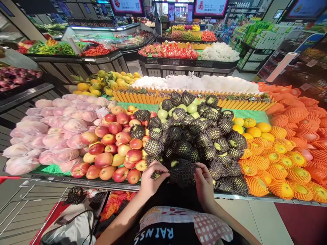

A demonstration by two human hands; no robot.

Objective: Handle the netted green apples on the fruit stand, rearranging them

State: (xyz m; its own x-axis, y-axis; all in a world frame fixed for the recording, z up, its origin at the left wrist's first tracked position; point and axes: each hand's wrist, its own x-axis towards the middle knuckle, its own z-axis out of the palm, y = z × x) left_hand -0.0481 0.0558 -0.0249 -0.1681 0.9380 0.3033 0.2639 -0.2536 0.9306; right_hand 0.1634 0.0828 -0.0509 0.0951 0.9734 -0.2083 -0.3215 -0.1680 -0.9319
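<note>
Between my two hands a black foam net sleeve is stretched sideways, in front of the pile of netted fruit. My left hand pinches its left edge between thumb and fingers. On the opposite edge, my right hand grips the mesh with bent fingers. Whether a fruit sits inside this net cannot be made out against the dark shirt. Just beyond lie many green fruits in black nets, with bare green fruits behind them. Red-yellow apples lie to the left of my left hand.
Bagged pink fruit fills the display's left side. Oranges in orange nets cover the right. A low yellow fence runs behind. At lower left stands a wire cart, beside a container of discarded orange and black nets.
</note>
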